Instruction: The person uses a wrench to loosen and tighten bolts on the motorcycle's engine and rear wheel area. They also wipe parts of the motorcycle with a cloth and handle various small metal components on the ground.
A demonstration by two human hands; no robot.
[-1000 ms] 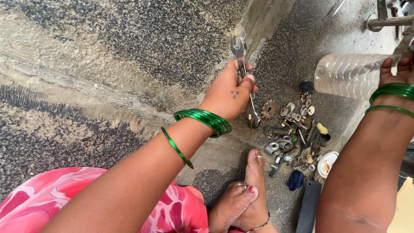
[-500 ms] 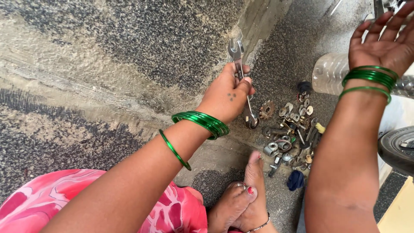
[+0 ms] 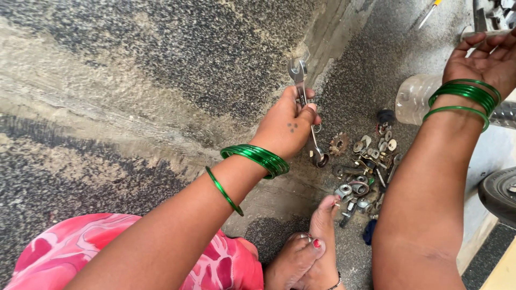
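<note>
Left hand (image 3: 287, 126) fisted round a spanner (image 3: 304, 110), gripped mid-shaft so both ends stay free, open jaw up. It hangs just left of the parts pile (image 3: 365, 164) on the ground. Right hand (image 3: 484, 59) raised beyond the pile, palm open, fingers spread, empty, above a clear bottle (image 3: 414, 104).

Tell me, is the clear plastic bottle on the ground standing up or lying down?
Lying down. The clear plastic bottle rests on its side on the ground, beside the pile of small metal parts.
</note>
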